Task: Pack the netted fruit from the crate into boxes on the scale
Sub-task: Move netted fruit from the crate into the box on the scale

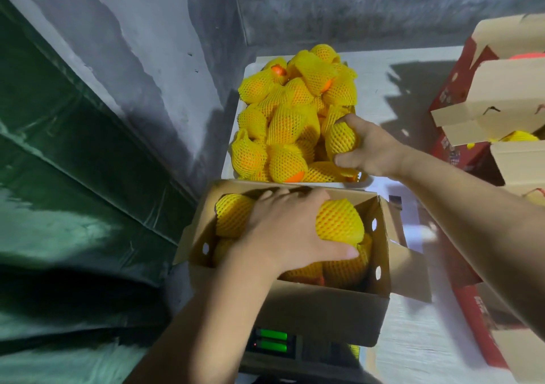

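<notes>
With the left hand (283, 230) pressing spread fingers on fruit in the box (318, 310), the right hand (368, 147) gripping a netted fruit (340, 139) could snag neighbouring nets in the crate (236, 136) and spill them.

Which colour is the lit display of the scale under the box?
Green: two lit bars on the scale's display, best seen in the head view.

Your left hand (290, 230) lies spread, palm down, thumb out; your right hand (367, 147) curls in a grip, arm extended.

Dim, hard shadows, motion blur, wide-angle edge warp.
</notes>
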Tool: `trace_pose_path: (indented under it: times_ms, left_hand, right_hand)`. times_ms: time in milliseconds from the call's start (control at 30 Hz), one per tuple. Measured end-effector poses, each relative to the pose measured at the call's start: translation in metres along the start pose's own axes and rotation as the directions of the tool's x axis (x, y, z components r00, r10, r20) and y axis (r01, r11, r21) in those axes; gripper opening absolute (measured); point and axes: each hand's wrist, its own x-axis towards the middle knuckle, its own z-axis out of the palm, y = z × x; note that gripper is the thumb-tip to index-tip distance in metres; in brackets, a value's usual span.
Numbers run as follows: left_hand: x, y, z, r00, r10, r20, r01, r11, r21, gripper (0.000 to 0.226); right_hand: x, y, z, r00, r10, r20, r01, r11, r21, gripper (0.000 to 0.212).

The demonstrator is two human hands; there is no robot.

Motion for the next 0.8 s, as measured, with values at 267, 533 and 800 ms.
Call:
trace_pose_path:
  times_ms: [267,533,800]
  left_hand:
    - [0.004,0.004,0.026,0.977,-0.057,-0.205,0.079,0.992,0.097,0.084]
    - [-0.004,0.010,0.019,0.986,0.106,-0.129,-0.135,0.961,-0.241,0.070]
    - [-0.036,-0.078,0.009,0.956,-0.226,-0.189,0.272,0.924,0.269,0.043]
  right_hand:
    - [0.010,-0.004,0.012,0.979,0.186,0.089,-0.124,0.876,-0.465,0.115]
    - [0.012,-0.007,0.024,0.957,0.225,0.183,-0.075,0.803,-0.591,0.092]
    - [0.015,-0.002,0.029,0.956,0.225,0.186,-0.068,0.793,-0.605,0.082]
